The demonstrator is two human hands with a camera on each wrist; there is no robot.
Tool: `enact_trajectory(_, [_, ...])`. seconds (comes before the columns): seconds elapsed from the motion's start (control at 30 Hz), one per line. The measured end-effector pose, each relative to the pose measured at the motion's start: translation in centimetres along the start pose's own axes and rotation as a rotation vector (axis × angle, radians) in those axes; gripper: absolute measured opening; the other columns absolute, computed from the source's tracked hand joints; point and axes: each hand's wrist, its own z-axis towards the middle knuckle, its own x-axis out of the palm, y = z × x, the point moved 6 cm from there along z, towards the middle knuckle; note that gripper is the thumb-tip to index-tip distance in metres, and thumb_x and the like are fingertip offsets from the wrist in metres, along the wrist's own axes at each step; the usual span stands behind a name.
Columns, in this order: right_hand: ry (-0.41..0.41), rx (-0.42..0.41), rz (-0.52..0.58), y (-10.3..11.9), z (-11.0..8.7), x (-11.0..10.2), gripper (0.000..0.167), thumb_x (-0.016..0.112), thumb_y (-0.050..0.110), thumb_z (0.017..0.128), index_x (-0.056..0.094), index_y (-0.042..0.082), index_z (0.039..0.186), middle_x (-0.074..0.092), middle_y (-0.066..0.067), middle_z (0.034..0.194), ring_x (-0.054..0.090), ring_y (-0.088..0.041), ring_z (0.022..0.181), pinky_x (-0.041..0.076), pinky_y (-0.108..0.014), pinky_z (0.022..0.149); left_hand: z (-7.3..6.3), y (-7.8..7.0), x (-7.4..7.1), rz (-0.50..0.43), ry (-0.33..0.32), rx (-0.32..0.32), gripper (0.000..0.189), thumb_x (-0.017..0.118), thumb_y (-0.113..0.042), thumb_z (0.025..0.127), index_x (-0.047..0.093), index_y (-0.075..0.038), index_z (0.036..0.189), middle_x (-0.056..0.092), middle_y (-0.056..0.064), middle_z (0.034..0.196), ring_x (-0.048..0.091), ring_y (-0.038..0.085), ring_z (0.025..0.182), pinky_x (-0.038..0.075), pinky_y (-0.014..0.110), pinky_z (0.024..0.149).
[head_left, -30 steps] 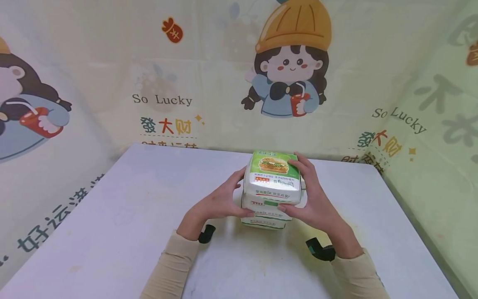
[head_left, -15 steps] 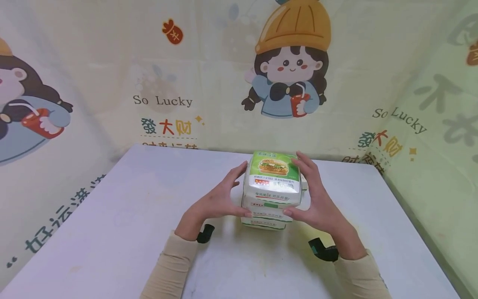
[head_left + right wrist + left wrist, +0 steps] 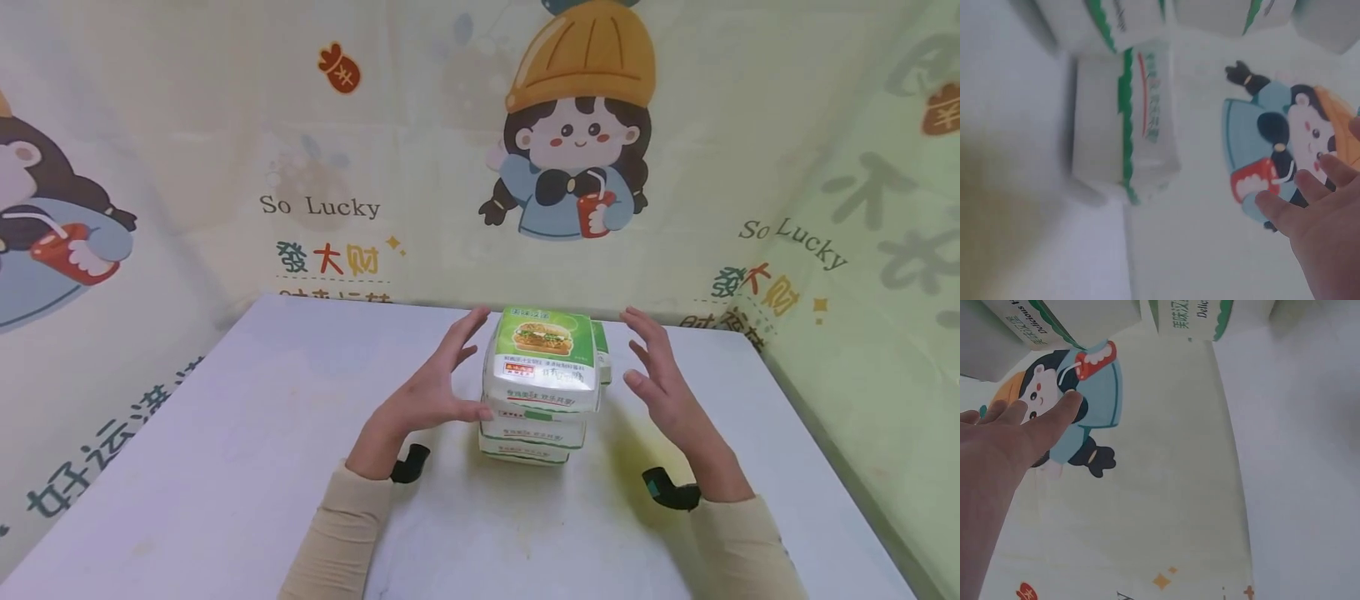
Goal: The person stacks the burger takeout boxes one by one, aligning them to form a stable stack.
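A paper burger box point(image 3: 542, 367) with a green, burger-printed lid tops a short stack of similar white boxes near the table's middle. The lower box point(image 3: 523, 450) shows green trim along its front. My left hand point(image 3: 427, 387) is at the stack's left side, fingers straight and spread, its thumb tip by the top box's lower left edge; whether it touches is unclear. Well apart from the right side, my right hand point(image 3: 667, 396) has its fingers spread and holds nothing. In the right wrist view its fingers point(image 3: 1275, 211) point away from a box point(image 3: 1100, 125).
Another green-and-white box point(image 3: 602, 354) peeks out behind the stack on the right. The white table point(image 3: 247, 433) stretches to both sides. A printed cloth backdrop point(image 3: 442, 183) hangs behind the table's far edge and along both sides.
My right hand has let go of the top box and moved right, away from the stack. My left hand has eased off slightly. The stack stands in place; the head view has shifted a little.
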Motion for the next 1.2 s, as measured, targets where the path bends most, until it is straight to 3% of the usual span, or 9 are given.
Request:
enact_trajectory(0.27, [0.03, 0.083, -0.086, -2.8, 0.8, -0.2, 0.066, 0.053, 0.015, 0.098, 0.022, 0.011, 0.157, 0.011, -0.011, 0.164, 0.01, -0.036, 0.149, 0.016, -0.072, 0.114, 0.7, -0.7, 0.3, -0.033, 0.009, 0.041, 0.119, 0.084, -0.053, 0.071, 0.009, -0.026, 0.16, 0.012, -0.013, 0.165, 0.01, 0.008, 0.153, 0.024, 0.051, 0.122])
enact_trajectory(0.6, [0.143, 0.203, -0.225, -6.9, 2.2, 0.8, 0.084, 0.064, 0.024, 0.092, 0.014, 0.016, 0.158, 0.004, -0.016, 0.164, 0.012, -0.042, 0.149, 0.02, -0.071, 0.113, 0.9, -0.5, 0.7, -0.06, 0.017, 0.063, 0.119, 0.084, -0.056, 0.07, 0.009, -0.03, 0.159, 0.012, -0.008, 0.165, 0.01, 0.008, 0.153, 0.023, 0.049, 0.123])
enact_trajectory(0.9, [0.181, 0.219, -0.228, -9.1, 3.5, 1.7, 0.091, 0.068, 0.026, 0.086, 0.016, 0.011, 0.158, 0.0, -0.019, 0.164, 0.004, -0.046, 0.15, 0.016, -0.078, 0.11, 1.4, -0.5, 1.3, -0.028, 0.02, 0.075, 0.116, 0.086, -0.042, 0.073, 0.009, -0.029, 0.159, 0.015, -0.01, 0.164, 0.015, 0.008, 0.152, 0.025, 0.049, 0.122])
enact_trajectory(1.2, [0.22, 0.216, -0.267, -10.5, 3.6, 2.1, 0.092, 0.073, 0.029, 0.083, 0.023, 0.004, 0.156, 0.007, -0.02, 0.165, 0.005, -0.045, 0.151, 0.012, -0.073, 0.115, 1.4, -0.4, 1.3, -0.022, 0.008, 0.052, 0.113, 0.084, -0.035, 0.074, 0.01, -0.032, 0.159, 0.016, -0.009, 0.164, 0.016, 0.007, 0.151, 0.024, 0.047, 0.123])
